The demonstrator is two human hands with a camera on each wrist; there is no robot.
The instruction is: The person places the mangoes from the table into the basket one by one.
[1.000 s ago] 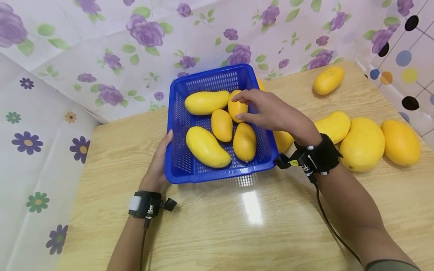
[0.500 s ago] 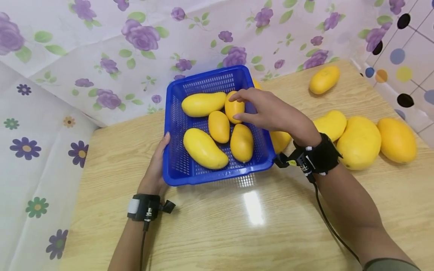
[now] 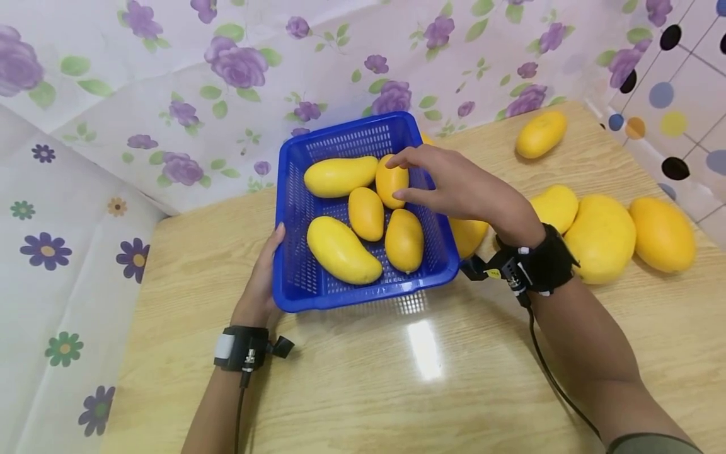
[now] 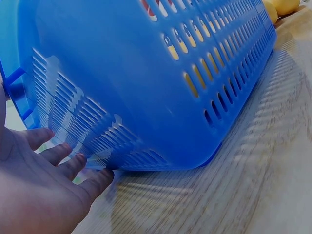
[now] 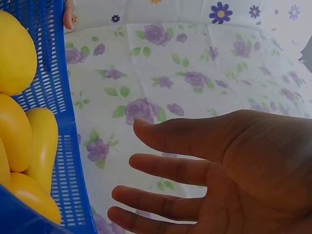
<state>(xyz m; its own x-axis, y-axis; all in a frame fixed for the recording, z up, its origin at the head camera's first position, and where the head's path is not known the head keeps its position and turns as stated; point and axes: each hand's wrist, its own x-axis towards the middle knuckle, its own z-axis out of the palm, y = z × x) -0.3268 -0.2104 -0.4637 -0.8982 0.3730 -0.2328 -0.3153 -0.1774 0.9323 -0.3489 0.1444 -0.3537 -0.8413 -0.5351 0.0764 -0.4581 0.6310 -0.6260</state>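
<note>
A blue plastic basket (image 3: 363, 296) with slotted walls stands on the wooden table, holding several yellow mangoes. Long yellow mangoes (image 3: 344, 251) lie at its left, and smaller orange-yellow mangoes (image 3: 366, 214) in the middle and right. My left hand (image 3: 258, 277) rests against the basket's left side, thumb up along the outer rim. In the left wrist view, the fingers (image 4: 73, 165) extend along the slotted outer wall. My right hand (image 3: 450, 180) hovers over the basket's right rim, thumb and fingers spread apart above a mango (image 3: 392, 183). Nothing lies between those fingers (image 5: 165, 168).
Right of the basket, a large mango (image 3: 601, 239) lies between a long mango (image 3: 556, 208) and an orange-yellow mango (image 3: 662, 234). Another mango (image 3: 541, 134) lies near the back edge. A floral-printed sheet (image 3: 340, 63) covers the wall behind.
The head view shifts slightly. My right hand has drawn a little to the right relative to the basket. The left hand keeps its place and the mangoes lie as before.
</note>
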